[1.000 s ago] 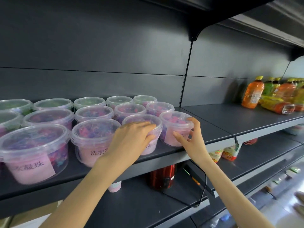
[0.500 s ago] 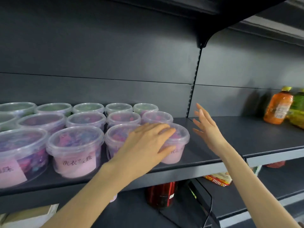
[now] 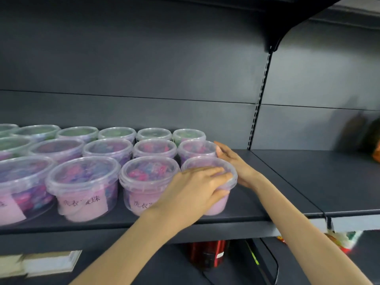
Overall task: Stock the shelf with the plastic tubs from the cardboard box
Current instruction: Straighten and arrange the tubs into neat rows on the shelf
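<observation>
On the dark grey metal shelf (image 3: 267, 194), at the right end of the front row, a clear round plastic tub (image 3: 207, 162) with a see-through lid and pink contents stands upright under the person's left hand (image 3: 197, 190). That hand lies over the near half of the lid. Its index finger runs across the top and the other fingers curl down round the rim and the right-hand wall, so its grip is closed on the tub.

The right hand (image 3: 236, 164) comes in from the right with its fingers straight and close together. It is laid against the far right side of the same tub, and its fingertips reach the middle-row tub (image 3: 195, 148) behind. Its grip is slack and it has hold of nothing.

Half a second ago the right hand hung in the air beside the tubs with its fingers spread; it has since dropped against them. The left hand has stayed on the lid. Other tubs (image 3: 82, 177) of the same kind fill three rows to the left.
</observation>
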The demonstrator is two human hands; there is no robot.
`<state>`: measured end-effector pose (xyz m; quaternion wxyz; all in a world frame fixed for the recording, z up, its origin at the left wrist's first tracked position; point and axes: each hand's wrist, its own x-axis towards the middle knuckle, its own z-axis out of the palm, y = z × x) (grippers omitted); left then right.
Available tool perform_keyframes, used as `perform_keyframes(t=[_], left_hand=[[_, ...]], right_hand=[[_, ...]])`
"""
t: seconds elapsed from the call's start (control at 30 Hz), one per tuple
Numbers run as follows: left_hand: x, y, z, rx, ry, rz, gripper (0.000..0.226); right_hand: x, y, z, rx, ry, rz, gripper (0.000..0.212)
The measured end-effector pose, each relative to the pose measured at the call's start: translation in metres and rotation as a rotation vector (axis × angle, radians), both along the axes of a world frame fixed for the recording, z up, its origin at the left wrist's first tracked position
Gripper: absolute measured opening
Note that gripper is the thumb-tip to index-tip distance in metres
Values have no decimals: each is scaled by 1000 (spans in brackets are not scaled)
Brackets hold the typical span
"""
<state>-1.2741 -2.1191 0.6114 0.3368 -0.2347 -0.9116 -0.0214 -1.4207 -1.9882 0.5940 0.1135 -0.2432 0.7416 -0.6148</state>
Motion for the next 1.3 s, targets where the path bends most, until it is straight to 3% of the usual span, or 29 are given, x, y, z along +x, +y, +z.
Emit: perform_keyframes(t=[0.17, 0.3, 0.4, 0.47, 0.53, 0.6, 0.7, 0.8, 0.93, 1.0, 1.1, 1.3], left_hand=[[2, 1, -1, -8, 7, 14, 34], [2, -1, -3, -30, 68, 55, 37], [14, -16, -9, 1, 79, 96, 49], [28, -36, -16, 87, 139, 140, 45], [39, -58, -27, 149, 253, 194, 39], [46, -73, -40, 150, 316, 246, 37], [44, -82, -53, 129, 317, 266, 34], [39, -86, -52, 170, 345, 234, 28], [39, -90, -53, 151, 297, 239, 32], [46, -94, -54, 117, 252, 302, 40], [65, -109, -57, 141, 229, 447, 49], [94, -158, -51, 90, 255, 613, 47]], right_hand=[[-3, -1, -5, -41, -12, 16, 42], [8, -2, 0, 4, -20, 24, 56], [19, 0, 7, -26, 125, -209, 53], [39, 4, 4, -175, 234, -406, 45], [73, 2, -11, -238, 388, -471, 36], [108, -5, -31, -181, 534, -389, 32], [125, -14, -54, -3, 701, -337, 65], [117, -15, -56, 85, 794, -387, 76], [114, -15, -57, 107, 801, -361, 74], [116, -18, -57, 170, 826, -446, 71], [129, -33, -51, 281, 980, -601, 61], [163, -95, -35, 518, 1232, -495, 53]])
